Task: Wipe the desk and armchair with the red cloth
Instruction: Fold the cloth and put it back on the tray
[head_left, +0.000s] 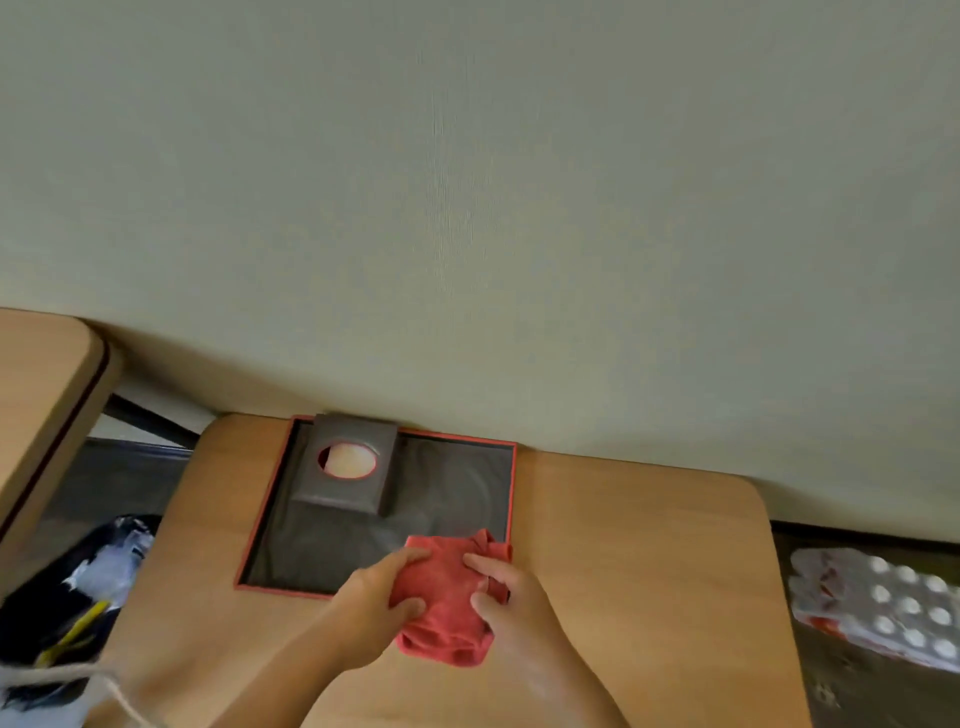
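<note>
Two hands, left (376, 605) and right (511, 603), both gripping one red cloth (447, 608), one desk (649, 571), one tissue box (348, 467)

Both forearms reach forward side by side; left hand (379, 597) and right hand (511, 605) face each other, fingers curled and pinched shut on the cloth (447, 603).

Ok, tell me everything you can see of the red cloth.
The red cloth is a soft, fuzzy-looking fabric, bunched and creased, not spread flat. It lies on the wooden desk, its far edge overlapping the near right corner of the dark tray with the red rim. The left hand grips its left side, thumb and fingers pinching folds; the right hand grips its right side likewise. Its near edge curls loosely on the desk between the wrists.
</note>
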